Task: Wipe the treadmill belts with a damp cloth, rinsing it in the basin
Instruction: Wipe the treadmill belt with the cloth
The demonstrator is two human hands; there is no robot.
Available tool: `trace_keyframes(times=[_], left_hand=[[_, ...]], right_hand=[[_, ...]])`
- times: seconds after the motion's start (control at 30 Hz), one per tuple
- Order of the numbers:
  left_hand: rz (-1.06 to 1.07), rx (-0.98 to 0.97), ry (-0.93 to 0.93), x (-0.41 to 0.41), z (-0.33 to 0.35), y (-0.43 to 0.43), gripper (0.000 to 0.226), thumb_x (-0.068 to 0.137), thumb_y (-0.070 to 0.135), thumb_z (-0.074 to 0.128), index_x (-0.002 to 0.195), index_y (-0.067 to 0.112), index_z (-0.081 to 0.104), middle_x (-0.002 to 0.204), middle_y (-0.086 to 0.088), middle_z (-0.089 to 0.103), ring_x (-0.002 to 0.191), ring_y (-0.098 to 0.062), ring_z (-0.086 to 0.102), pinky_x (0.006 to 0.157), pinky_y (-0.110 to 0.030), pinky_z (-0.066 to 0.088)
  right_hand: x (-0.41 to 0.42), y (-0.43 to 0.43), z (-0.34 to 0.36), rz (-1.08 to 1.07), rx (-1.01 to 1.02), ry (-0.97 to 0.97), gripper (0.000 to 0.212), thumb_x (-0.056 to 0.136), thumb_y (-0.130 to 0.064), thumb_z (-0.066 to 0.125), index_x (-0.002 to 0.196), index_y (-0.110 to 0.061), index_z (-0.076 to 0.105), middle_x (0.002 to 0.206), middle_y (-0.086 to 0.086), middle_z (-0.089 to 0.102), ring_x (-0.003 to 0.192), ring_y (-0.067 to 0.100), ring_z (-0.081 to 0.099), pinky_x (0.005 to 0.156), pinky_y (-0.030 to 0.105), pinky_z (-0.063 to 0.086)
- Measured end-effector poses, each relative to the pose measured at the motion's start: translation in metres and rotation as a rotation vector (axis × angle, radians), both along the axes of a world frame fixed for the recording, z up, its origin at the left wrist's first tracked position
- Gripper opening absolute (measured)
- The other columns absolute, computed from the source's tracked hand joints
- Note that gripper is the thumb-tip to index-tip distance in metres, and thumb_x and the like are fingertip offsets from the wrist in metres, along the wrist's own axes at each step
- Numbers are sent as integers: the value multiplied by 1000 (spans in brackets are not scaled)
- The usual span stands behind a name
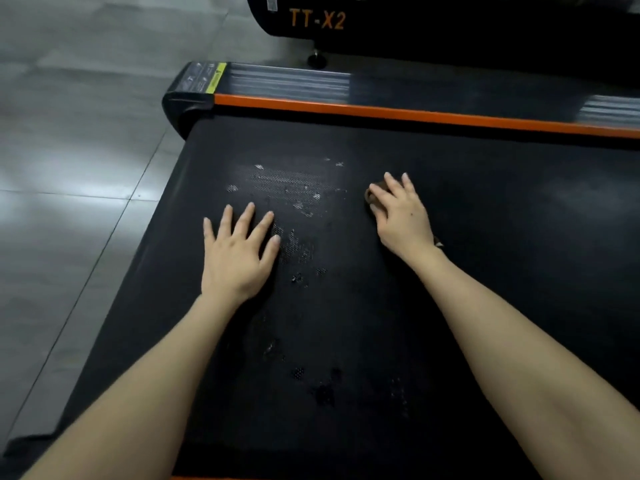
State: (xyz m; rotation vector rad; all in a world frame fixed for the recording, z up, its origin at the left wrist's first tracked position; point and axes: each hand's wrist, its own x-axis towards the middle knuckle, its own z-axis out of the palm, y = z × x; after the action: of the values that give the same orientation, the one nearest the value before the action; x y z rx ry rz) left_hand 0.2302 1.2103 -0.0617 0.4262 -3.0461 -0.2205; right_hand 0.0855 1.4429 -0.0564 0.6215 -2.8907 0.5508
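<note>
Obs: left hand (239,258) splayed flat on black treadmill belt (485,271); right hand (401,216) presses small brown cloth (372,197) under near-straight fingers. Risk: unrinsed, it smears whitish residue (294,188).

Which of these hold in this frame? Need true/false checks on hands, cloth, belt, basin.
1. The left hand lies flat on the belt, fingers spread. True.
2. The cloth lies under the right hand. True.
3. A basin stands on the belt. False: no basin is in view.
4. The belt between the hands is clean and unmarked. False: shiny patches show there.
</note>
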Motion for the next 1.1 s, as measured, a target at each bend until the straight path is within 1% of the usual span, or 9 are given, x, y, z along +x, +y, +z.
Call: trace_keyframes(times=[0.1,0.2,0.37,0.57,0.63,0.73,0.83,0.9,1.1], left_hand=[[-8,-5,7,1,-1,1,74,84,62,2,148,35,27,157,0,21,146,-30,8,116,-53,-1],[-16,-8,26,0,-3,0,72,85,61,5,147,35,29,157,-1,24,145,-30,11,116,-54,1],[-25,-21,37,2,-6,-1,65,90,58,11,146,33,33,155,-3,29,144,-32,17,115,-55,5],[-18,-13,31,2,-5,0,62,91,56,13,145,34,33,154,-2,30,144,-31,16,116,-55,5],[-20,-15,33,1,-4,0,62,91,56,14,145,33,35,153,-2,32,144,-31,17,115,-55,6],[-27,-20,29,1,-5,-1,61,92,56,17,144,33,38,152,-3,35,143,-32,21,114,-57,9],[-40,-26,26,0,-5,-1,59,92,55,20,142,31,41,150,-5,37,142,-33,24,113,-58,13],[-40,-21,35,1,-5,-1,58,93,54,21,142,31,42,150,-5,38,142,-33,25,112,-58,14],[-32,-19,56,1,-5,0,57,93,54,23,142,31,42,150,-4,38,142,-33,25,113,-57,11]], right_hand=[[-2,-27,2,7,0,44,36,93,-15,49,129,-10,56,146,17,38,137,45,24,113,51,24],[54,-36,-3,412,3,183,37,78,-7,56,114,-5,66,132,24,52,122,53,43,99,61,38],[72,4,-1,831,34,39,39,92,-17,38,124,-14,60,143,12,44,136,38,33,108,48,32],[-56,-48,5,142,-48,-33,37,97,-18,48,133,-18,52,151,9,33,142,34,17,114,44,21],[-66,-76,7,74,-25,-36,39,97,-18,45,136,-17,50,153,9,28,142,37,13,115,45,16],[-24,-90,-1,343,11,65,37,91,-12,48,127,-10,58,145,18,40,133,49,28,110,52,27],[18,-63,-4,709,54,74,41,89,-20,42,125,-12,60,141,15,46,131,44,37,104,47,32],[-8,-49,0,718,71,112,40,90,-17,43,126,-13,60,141,15,46,131,42,38,105,48,30],[-119,-76,6,-84,-10,-32,43,97,-15,41,139,-18,44,155,12,21,142,38,10,115,41,17]])
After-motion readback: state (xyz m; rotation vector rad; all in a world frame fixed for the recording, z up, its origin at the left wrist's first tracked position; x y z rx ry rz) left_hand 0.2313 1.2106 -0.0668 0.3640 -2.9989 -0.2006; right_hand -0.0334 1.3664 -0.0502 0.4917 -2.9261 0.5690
